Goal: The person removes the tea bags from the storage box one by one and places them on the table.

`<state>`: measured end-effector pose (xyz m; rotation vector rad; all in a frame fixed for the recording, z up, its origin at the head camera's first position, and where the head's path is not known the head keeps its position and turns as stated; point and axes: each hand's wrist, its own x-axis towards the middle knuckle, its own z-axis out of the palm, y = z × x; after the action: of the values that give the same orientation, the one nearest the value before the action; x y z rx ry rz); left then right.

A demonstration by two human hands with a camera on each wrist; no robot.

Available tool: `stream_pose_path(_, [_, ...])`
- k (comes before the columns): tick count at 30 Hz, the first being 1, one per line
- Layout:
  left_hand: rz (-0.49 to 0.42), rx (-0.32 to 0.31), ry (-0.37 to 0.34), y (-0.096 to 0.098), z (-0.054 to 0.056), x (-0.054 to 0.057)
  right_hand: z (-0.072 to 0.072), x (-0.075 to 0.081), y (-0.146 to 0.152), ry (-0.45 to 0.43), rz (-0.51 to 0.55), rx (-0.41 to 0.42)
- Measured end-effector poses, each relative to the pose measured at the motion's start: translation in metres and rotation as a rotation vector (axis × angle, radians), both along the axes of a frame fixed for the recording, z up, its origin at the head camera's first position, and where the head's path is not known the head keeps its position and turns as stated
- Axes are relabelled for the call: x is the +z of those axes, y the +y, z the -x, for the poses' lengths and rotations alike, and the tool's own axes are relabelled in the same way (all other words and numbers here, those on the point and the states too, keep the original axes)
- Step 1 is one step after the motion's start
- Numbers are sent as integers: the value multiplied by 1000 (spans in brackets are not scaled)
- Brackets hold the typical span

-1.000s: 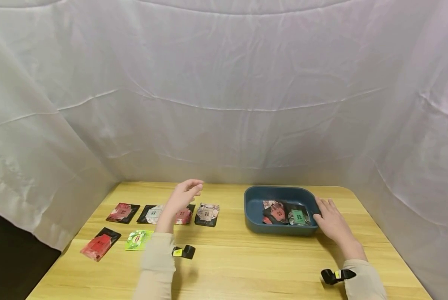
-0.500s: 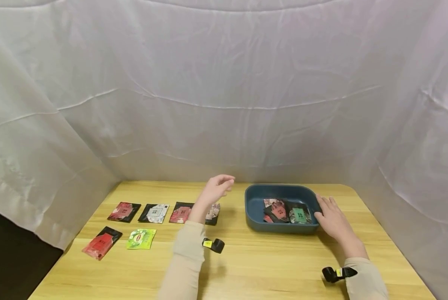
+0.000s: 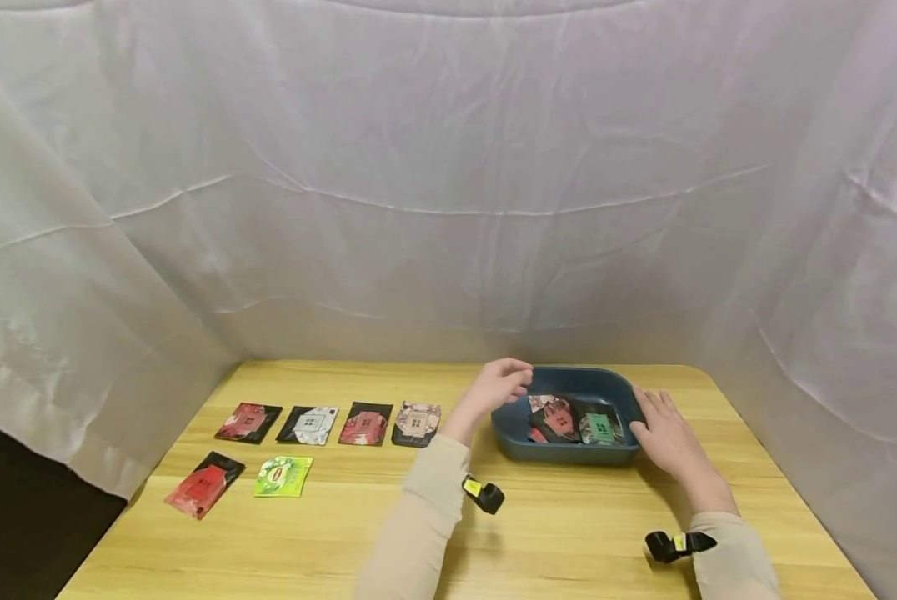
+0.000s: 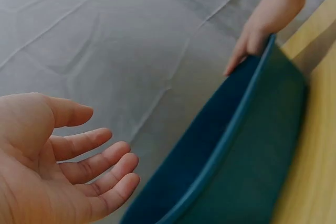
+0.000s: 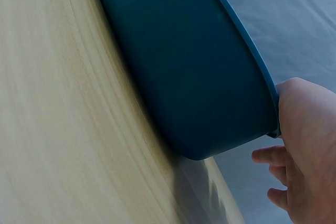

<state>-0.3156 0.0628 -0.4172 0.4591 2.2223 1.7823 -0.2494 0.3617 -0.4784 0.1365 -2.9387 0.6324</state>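
Observation:
My left hand [image 3: 493, 387] hovers at the left rim of a dark blue bin [image 3: 561, 454]. Its fingers are loosely bent with nothing between them, as the left wrist view shows of the same hand [image 4: 68, 166]. On the bin's right side, my right hand [image 3: 666, 433] rests against the rim with fairly straight fingers. In the right wrist view, the thumb side of that hand [image 5: 310, 145] touches the bin's edge. Inside the bin lie overlapping tea sachets, among them a red-labelled sachet [image 3: 557, 421] and a green-labelled sachet [image 3: 600, 427].
Left of the bin, sachets lie flat in a back row: a red one [image 3: 248, 423], a white one [image 3: 313, 425], another red one [image 3: 366, 423] and a beige one [image 3: 416, 423]. In front are a red sachet [image 3: 204, 487] and a lime-green sachet [image 3: 282, 477]. Grey cloth [image 3: 448, 250] encloses the table.
My left hand has travelled right, from above the back row of sachets to the bin's left rim, uncovering the sachets beneath it. The right hand stays at the bin.

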Motion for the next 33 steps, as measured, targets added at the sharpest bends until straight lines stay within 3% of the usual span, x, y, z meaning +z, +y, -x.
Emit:
stream_pose_path(13, [-56,-7,-119,51,-11,-22,0,0,0,4,-3,0])
stream_pose_path(24, [111,-36,-156,74,-15,-39,1,-1,0,8,0,1])
stream_pose_path(33, [254,-91,-83,80,-17,-43,2,-2,0,21,-7,0])
